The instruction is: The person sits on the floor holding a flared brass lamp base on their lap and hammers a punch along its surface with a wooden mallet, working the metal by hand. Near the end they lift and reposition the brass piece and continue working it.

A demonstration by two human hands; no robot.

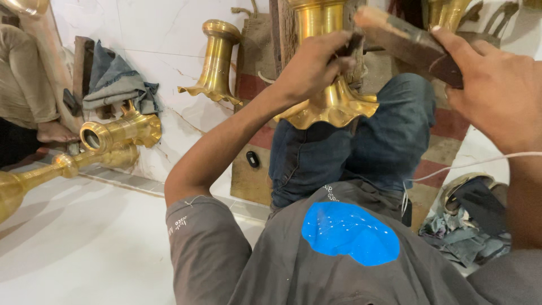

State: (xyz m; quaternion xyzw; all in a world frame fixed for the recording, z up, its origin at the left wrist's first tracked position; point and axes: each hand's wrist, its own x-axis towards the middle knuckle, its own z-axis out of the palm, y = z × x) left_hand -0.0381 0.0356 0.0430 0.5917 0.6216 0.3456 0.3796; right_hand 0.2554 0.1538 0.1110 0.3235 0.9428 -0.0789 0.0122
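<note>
Above the raised knee (361, 141), a brass vase (330, 85) with a flared, wavy rim stands between both hands. Left hand (316, 65) lies against the vase's neck, fingers curled shut around a small dark piece pressed to the metal. Right hand (499, 93) sits to the right of the vase, fingers wrapped around the dark end of a wooden block (406, 42) that slants up and left toward the vase's upper body; whether the block touches the vase cannot be told.

Left of the vase, a second brass vase (217, 62) of the same shape leans against the marble wall (152, 34). Farther left of it, a grey cloth (116, 82) is bunched on the wall, and below that lie long brass pieces (84, 149) on the white floor (73, 243). Another person's bare foot (53, 133) shows at the far left. Right of the vase and lower down, a heap of rags (468, 226) lies beside the knee, with a thin white cord (468, 164) running across above it.
</note>
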